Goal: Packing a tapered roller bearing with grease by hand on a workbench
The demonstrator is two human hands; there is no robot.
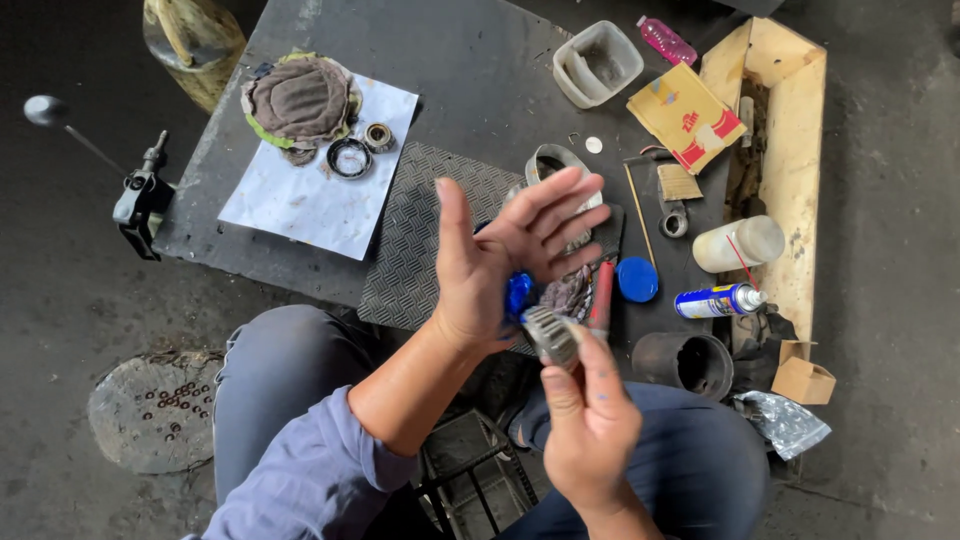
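My left hand [500, 255] is held up flat with the palm open and fingers spread; a dab of blue grease [518, 293] sits at the heel of the palm. My right hand [590, 420] pinches a small metal roller bearing [551, 335] between thumb and fingers and presses its edge against the blue grease on the left palm. Both hands hover above my knees, in front of a dark ribbed rubber mat [410, 240].
A white paper sheet [320, 190] carries a rag [300, 98] and two bearing rings [350, 157]. Right of the hands lie a blue lid [637, 279], a spray can [718, 300], a white jar [738, 243], a clear tub [598, 62], a yellow box [685, 115], a dark cylinder [685, 360].
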